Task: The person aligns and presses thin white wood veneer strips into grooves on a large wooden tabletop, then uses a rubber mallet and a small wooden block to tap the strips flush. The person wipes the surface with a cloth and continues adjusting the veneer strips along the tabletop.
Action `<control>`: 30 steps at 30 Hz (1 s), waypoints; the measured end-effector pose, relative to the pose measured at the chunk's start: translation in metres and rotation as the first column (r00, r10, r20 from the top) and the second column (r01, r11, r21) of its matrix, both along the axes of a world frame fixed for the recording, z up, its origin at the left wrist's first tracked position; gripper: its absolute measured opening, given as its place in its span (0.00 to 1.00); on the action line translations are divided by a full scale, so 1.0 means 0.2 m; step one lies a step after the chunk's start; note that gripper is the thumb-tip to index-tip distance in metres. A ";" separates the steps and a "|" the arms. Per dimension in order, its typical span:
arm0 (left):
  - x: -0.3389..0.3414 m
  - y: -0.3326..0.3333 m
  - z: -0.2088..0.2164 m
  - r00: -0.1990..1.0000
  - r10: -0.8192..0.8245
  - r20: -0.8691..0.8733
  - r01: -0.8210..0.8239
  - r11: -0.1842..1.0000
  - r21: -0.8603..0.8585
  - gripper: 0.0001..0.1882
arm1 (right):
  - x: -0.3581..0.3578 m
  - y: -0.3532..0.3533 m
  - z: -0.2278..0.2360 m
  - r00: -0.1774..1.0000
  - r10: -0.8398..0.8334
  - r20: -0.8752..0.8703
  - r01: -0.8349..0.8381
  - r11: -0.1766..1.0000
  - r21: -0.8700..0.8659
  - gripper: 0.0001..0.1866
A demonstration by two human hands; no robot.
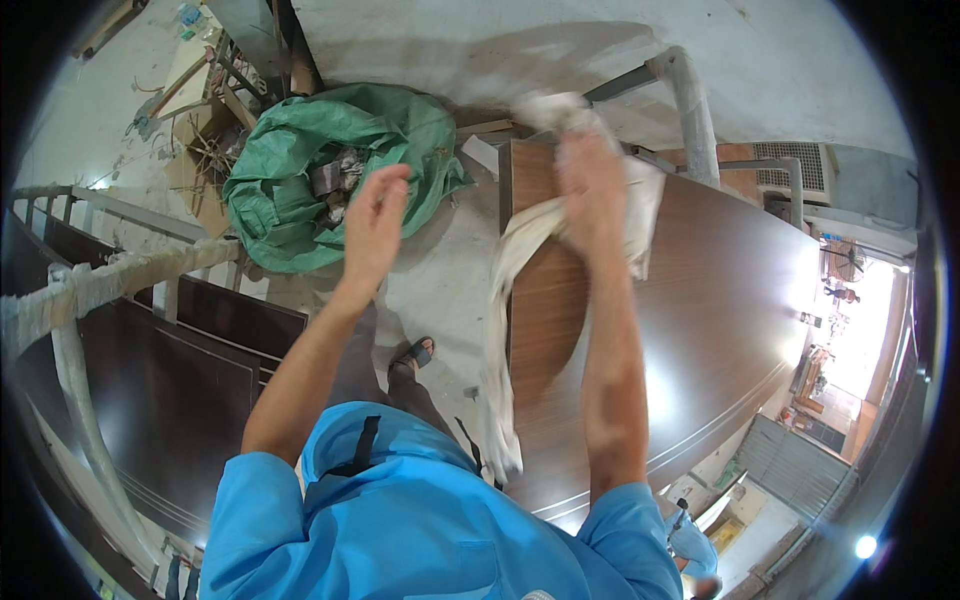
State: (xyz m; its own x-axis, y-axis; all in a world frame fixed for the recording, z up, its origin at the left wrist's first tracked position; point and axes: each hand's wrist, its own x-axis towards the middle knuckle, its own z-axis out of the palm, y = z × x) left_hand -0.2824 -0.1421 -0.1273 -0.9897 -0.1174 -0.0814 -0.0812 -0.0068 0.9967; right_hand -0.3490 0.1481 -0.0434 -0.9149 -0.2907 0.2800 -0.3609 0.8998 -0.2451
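Note:
A long off-white cloth (645, 205) lies bunched over the far end of a brown wood-grain panel (700, 290). One tail of it hangs down along the panel's left edge. My right hand (590, 185) grips the cloth near that end, its fingers smeared by motion. Loose fabric sticks out beyond the fingertips and to the right of the hand. My left hand (376, 220) is raised with nothing in it, fingers loosely bent and apart. Below and behind it stands a green sack (270, 190) with its mouth spread.
Grey scraps (335, 185) lie in the sack. Wrapped metal rails (130, 280) and dark panels (190, 390) stand at the left. A padded post (690, 115) rises beyond the brown panel. Another person in blue (690, 545) is at the lower right.

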 end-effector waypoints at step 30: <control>-0.52 0.57 0.45 0.619 -0.677 -0.399 0.182 0.617 -0.766 0.31 | 0.18 1.31 -0.05 0.395 -0.914 -0.088 0.917 0.388 0.089 0.23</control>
State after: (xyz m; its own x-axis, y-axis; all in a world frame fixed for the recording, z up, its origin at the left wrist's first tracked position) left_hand -0.3861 -0.0287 -0.0363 -0.6962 0.5646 0.4433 0.7100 0.4510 0.5408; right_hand -0.3133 0.4107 -0.0527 -0.6414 0.6914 0.3325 0.6947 0.7073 -0.1308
